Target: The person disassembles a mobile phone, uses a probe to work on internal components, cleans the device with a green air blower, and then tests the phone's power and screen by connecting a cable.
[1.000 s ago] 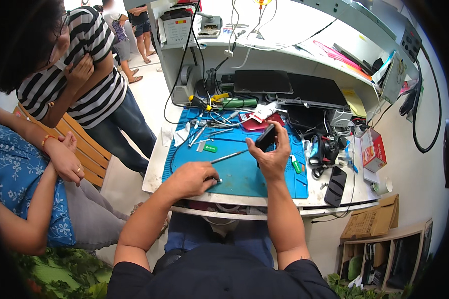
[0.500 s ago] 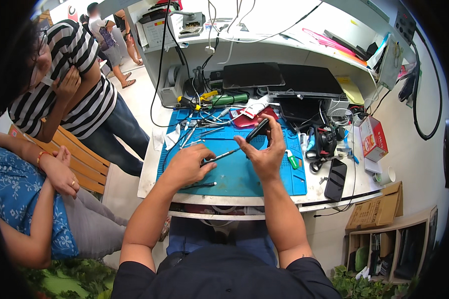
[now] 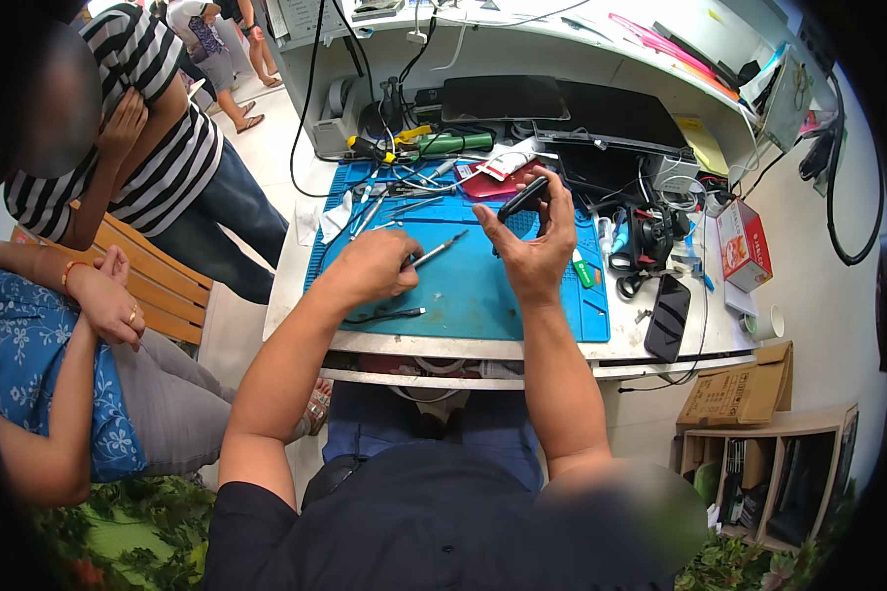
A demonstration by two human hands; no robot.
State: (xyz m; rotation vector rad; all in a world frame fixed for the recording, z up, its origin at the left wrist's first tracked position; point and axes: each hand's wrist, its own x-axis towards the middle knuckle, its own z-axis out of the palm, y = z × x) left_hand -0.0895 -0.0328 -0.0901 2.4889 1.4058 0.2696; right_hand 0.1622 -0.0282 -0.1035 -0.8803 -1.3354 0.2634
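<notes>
Over the blue work mat (image 3: 463,305), my left hand (image 3: 373,264) is closed round a slim pen-like tool (image 3: 434,253) with a grey shaft and dark tip. Its exact kind is not clear. The tip points up and right, a little short of my right thumb. My right hand (image 3: 537,236) grips a black phone (image 3: 524,197) by its sides, tilted above the mat; fingers hide part of it. Below my left hand lies a dark cable (image 3: 394,314) with a light plug end. Loose hand tools (image 3: 370,212) are strewn beyond that hand.
Dark screens (image 3: 606,123) and a green-handled tool (image 3: 453,143) line the back. At right lie another black phone (image 3: 668,317), scissors (image 3: 629,286) and a red box (image 3: 744,244). Two people stand at left, one in a striped shirt (image 3: 168,148).
My view has shifted, so the bench sits higher in the picture. The tool's tip, earlier at my right thumb, now stands apart from it. Both hands keep their hold.
</notes>
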